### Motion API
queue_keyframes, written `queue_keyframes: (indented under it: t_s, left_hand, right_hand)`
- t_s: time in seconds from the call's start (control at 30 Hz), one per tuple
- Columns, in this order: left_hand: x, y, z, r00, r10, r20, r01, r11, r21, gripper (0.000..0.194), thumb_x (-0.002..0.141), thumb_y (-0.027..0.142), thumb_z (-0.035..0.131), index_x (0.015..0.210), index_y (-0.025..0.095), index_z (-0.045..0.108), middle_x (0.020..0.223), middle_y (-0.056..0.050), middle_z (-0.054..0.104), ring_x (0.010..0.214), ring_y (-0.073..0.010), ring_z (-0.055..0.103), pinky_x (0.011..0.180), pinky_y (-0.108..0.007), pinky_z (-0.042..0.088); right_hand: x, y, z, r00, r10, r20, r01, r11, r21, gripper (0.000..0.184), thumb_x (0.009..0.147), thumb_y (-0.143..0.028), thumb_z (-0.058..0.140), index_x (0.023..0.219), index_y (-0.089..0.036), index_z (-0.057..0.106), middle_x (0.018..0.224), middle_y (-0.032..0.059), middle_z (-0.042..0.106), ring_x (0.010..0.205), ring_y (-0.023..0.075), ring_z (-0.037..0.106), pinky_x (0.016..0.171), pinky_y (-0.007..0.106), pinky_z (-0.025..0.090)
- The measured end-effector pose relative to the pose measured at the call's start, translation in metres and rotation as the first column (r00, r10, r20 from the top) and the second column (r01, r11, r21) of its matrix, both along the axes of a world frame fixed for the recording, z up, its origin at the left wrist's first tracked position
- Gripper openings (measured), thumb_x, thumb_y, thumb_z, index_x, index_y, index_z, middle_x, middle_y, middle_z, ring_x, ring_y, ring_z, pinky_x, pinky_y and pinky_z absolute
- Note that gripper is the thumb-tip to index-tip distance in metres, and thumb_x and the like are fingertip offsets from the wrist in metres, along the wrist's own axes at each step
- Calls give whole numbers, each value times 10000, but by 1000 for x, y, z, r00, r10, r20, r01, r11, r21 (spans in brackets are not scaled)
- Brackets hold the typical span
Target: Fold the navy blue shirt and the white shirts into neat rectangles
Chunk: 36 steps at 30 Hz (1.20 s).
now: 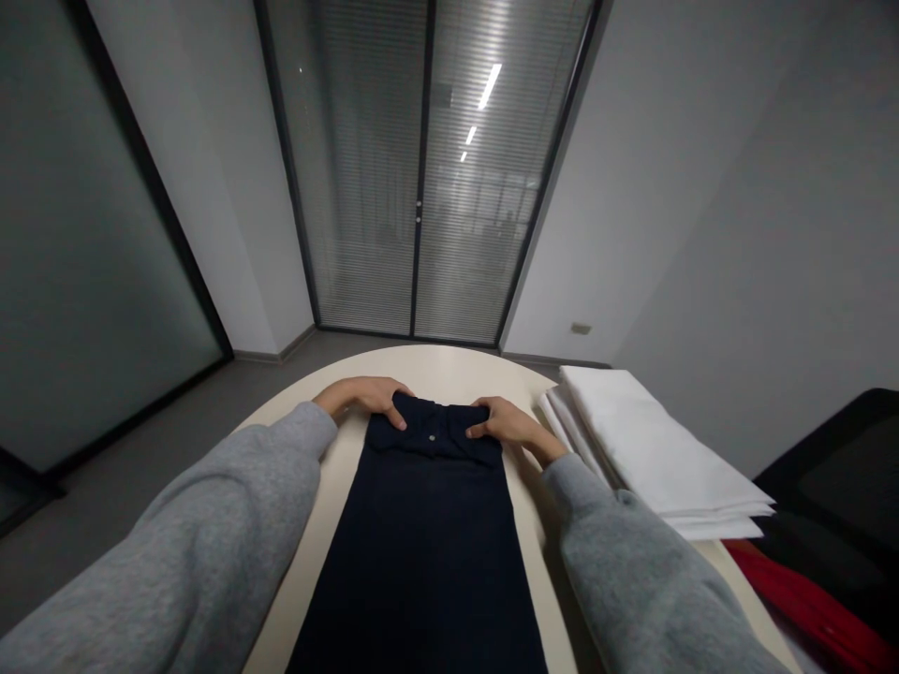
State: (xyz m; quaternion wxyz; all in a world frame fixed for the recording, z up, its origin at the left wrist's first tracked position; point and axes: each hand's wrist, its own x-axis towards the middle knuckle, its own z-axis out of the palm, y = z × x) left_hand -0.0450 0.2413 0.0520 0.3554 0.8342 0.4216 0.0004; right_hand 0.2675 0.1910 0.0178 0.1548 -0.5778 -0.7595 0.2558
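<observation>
On the cream round-ended table [449, 367], a dark navy garment [428, 524] is lying flat and lengthwise, its buttoned far end pointing away from the person. The left hand [369, 398] is resting on the far left corner of that end, fingers together and curled over the cloth edge. The right hand [502, 421] is pressing the far right corner, fingers together, thumb lying on the fabric. Grey sleeves are covering both arms. Just beside the right arm, a stack of folded white cloth [653, 449] is sitting, with red fabric [807, 599] lying nearer the camera.

Grey walls [702, 187], blinded glass doors [421, 187] — ceiling lights [490, 86] reflected — grey floor [175, 412].
</observation>
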Motion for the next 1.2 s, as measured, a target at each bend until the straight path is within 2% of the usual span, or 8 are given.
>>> queue_keyframes:
  t_s: [0.1, 0.23, 0.37, 0.47, 0.57, 0.73, 0.93, 1.2]
  left_hand:
    - [-2, -2, -1, 999, 48, -23, -49, 998, -44, 497, 554, 408, 883, 988, 194, 770, 1020, -37, 799, 937, -282, 717, 786, -325, 536]
    - [-5, -22, 3, 991, 131, -41, -114, 950, 290, 407, 639, 424, 881, 941, 201, 722, 943, -36, 772, 889, -274, 698, 733, -330, 497]
    - [-11, -83, 0, 982, 187, -21, -106, 641, 761, 231, 857, 363, 745, 1003, 205, 658, 1011, -80, 728, 1001, -309, 653, 878, -428, 454]
    - [-19, -144, -15, 985, 67, -157, 104, 492, 864, 142, 906, 124, 595, 1013, 210, 633, 1038, -95, 696, 1026, -299, 622, 926, -465, 421]
    - [-29, -191, -23, 970, -106, -220, 241, 563, 791, 310, 832, 26, 592, 1070, 220, 627, 1151, -83, 679, 1078, -273, 609, 943, -431, 429]
    - [-37, -201, -3, 984, -177, 1, 147, 822, 551, 201, 928, 338, 675, 1107, 251, 650, 1199, -37, 684, 1111, -240, 619, 992, -373, 455]
    - [-28, -150, -15, 984, 50, 174, -141, 815, 562, 514, 945, 510, 655, 1383, 254, 575, 1432, -98, 611, 1325, -300, 542, 1118, -448, 407]
    - [-29, -131, -34, 997, 53, 60, -71, 931, 359, 802, 843, 695, 691, 1489, 244, 538, 1463, -124, 609, 1331, -335, 539, 1135, -448, 378]
  right_hand:
    - [-8, -6, 2, 1000, -29, 5, 28, 994, 108, 217, 708, -204, 798, 896, -193, 690, 829, 17, 719, 796, 208, 655, 716, 291, 469]
    - [-18, -30, 9, 1000, -16, -16, 20, 952, 304, 153, 791, -186, 648, 917, -225, 571, 956, 36, 670, 909, 224, 595, 829, 334, 443]
    - [-17, -74, 11, 994, 111, 4, -98, 855, 510, 196, 804, -110, 513, 947, -242, 485, 1145, 97, 643, 1044, 261, 574, 922, 400, 449]
    - [-11, -114, 7, 927, 325, 187, -369, 702, 609, 282, 736, -51, 503, 946, -239, 497, 1262, 125, 617, 1180, 294, 536, 1027, 467, 428]
    - [-7, -151, 4, 838, 443, 319, -546, 664, 511, 352, 689, -31, 511, 975, -235, 540, 1276, 114, 611, 1234, 294, 527, 1088, 490, 416]
    - [-12, -182, 13, 867, 436, 242, -496, 802, 331, 163, 815, -187, 650, 964, -234, 601, 1367, 97, 597, 1292, 299, 539, 1217, 524, 318]
    - [-18, -152, 14, 978, 206, -37, -173, 895, 412, 101, 985, -280, 541, 992, -241, 634, 1234, 91, 675, 1203, 256, 597, 1079, 464, 454]
    - [-5, -126, -1, 999, -4, 42, 0, 995, 100, 631, 893, -506, 694, 1422, -182, 577, 1412, 153, 622, 1309, 351, 544, 1139, 541, 360]
